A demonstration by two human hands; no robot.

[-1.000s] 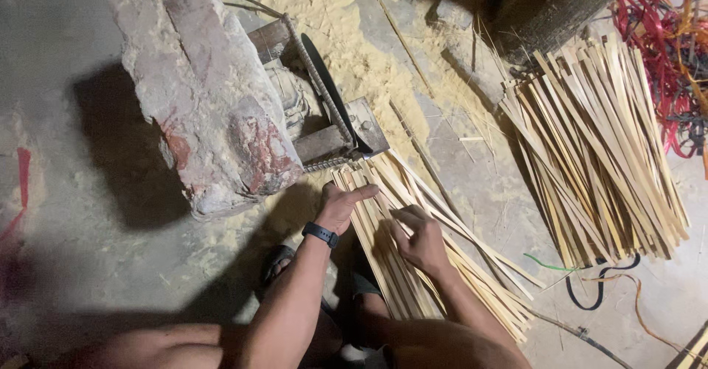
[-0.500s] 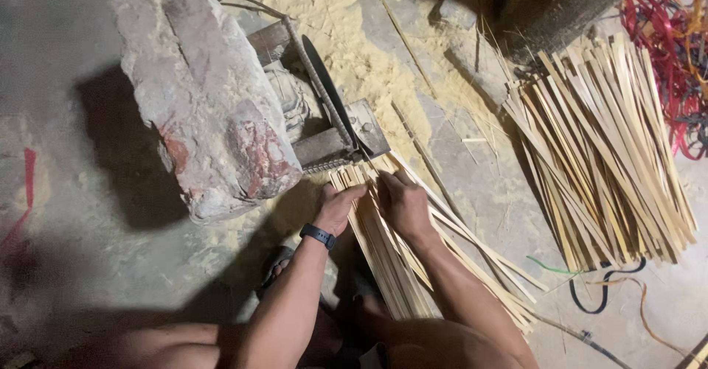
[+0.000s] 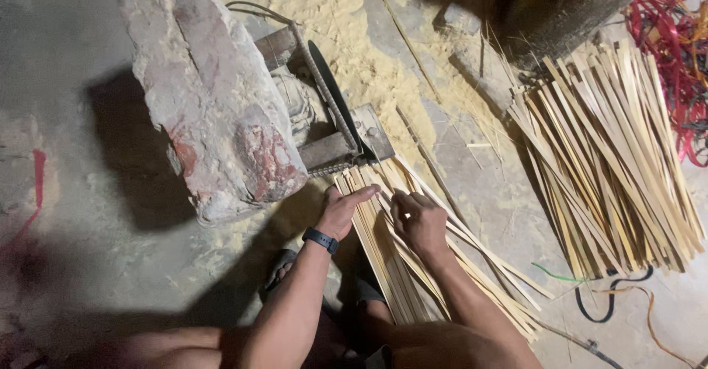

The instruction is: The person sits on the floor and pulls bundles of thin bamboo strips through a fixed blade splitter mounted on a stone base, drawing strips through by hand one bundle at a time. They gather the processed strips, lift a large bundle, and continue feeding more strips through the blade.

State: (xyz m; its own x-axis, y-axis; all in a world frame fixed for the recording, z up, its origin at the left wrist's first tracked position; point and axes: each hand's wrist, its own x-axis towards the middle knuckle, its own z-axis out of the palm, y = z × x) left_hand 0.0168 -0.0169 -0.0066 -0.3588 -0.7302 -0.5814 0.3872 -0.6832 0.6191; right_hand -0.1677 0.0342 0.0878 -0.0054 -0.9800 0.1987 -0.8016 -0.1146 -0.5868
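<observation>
Here, seen from a head camera looking down, a person crouches on a dusty concrete floor point(image 3: 88, 118) and works both bare hands over a loose bundle of pale bamboo strips point(image 3: 402, 273) that fans out between the knees. The left hand point(image 3: 343, 208), with a dark watch point(image 3: 320, 240) on its wrist, lies flat and open on the strips near their upper ends, fingers stretched toward a small metal tool point(image 3: 335, 144). The right hand point(image 3: 419, 221) sits just beside it, fingers curled down onto the same bundle; whether they pinch a single strip cannot be told. The two hands are close but not touching. The strips' upper ends reach the tool, which has a dark blade and a block-like base and is wedged against a large rough stone point(image 3: 210, 100) marked with red patches. Yellow sawdust point(image 3: 346, 22) spreads over the floor behind the tool. To the right, well apart from the hands, a second and bigger pile of strips point(image 3: 612, 162) lies fanned on the floor. Beyond it, at the upper right edge, is a tangle of red cord point(image 3: 675, 52), and a dark cable point(image 3: 612, 306) loops on the floor below the pile. A dark sandal point(image 3: 284, 269) shows beneath the left forearm.
</observation>
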